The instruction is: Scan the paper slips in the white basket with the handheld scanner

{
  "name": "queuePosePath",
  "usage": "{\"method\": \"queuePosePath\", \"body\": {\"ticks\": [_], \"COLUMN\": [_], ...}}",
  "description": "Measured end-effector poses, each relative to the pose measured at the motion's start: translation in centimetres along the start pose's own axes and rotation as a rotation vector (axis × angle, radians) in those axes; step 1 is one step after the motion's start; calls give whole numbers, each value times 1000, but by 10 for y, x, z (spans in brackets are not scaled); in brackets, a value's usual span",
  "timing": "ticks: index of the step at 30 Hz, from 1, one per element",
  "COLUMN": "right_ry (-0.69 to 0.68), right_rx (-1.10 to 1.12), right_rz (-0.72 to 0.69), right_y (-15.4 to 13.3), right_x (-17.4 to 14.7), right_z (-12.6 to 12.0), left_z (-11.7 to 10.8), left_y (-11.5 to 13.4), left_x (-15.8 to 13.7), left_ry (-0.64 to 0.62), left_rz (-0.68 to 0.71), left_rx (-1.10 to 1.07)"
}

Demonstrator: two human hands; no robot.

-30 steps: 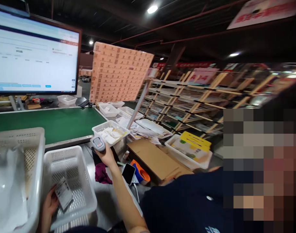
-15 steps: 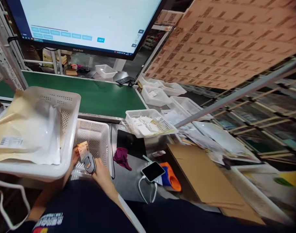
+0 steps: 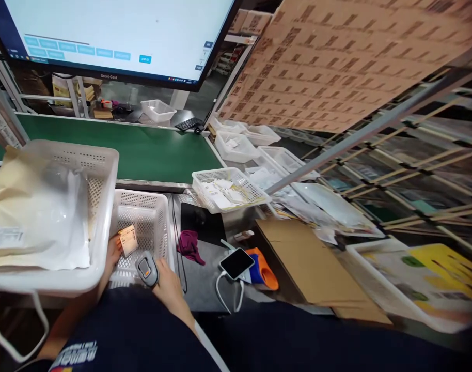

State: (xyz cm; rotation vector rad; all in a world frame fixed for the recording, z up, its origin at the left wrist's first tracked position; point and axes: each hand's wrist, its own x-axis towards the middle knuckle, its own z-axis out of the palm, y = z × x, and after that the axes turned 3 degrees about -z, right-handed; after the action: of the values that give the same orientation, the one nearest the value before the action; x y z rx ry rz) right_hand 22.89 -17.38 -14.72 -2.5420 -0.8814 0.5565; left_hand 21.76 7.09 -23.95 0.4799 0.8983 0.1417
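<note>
My right hand [image 3: 167, 285] grips a grey handheld barcode scanner [image 3: 146, 268], its head pointing up and left. My left hand [image 3: 112, 252] holds a small tan labelled packet [image 3: 128, 239] upright inside a small white perforated basket [image 3: 155, 213]. The scanner sits just below and right of the packet, a short gap between them. A larger white basket [image 3: 104, 170] on the left holds a tan envelope and a clear plastic bag [image 3: 46, 217], and it hides part of my left forearm.
A green conveyor belt [image 3: 143, 150] runs behind the baskets under a big monitor [image 3: 115, 36]. A basket of paper slips [image 3: 228, 188], a purple cloth [image 3: 189, 245], a phone on an orange holder [image 3: 239, 262], flat cardboard [image 3: 305, 258] and slanted shelves [image 3: 414, 170] lie to the right.
The view swung down from the shelves to the worktop. My right hand brought the scanner down beside the packet, then drew it slightly back and down.
</note>
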Motion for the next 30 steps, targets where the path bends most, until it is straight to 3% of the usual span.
{"method": "queuePosePath", "body": {"ticks": [6,17,30], "right_ry": [14,109,192], "right_rx": [35,273,351], "right_rz": [18,-17,-46], "right_y": [2,24,27], "right_x": [-10,-16,-10], "right_z": [4,34,17], "left_z": [2,0,2], "left_y": [2,2,0], "left_x": [-5,-7,-6], "left_ry": [36,76,46], "left_rz": [-3,-10,11], "left_rx": [-11,13,30]}}
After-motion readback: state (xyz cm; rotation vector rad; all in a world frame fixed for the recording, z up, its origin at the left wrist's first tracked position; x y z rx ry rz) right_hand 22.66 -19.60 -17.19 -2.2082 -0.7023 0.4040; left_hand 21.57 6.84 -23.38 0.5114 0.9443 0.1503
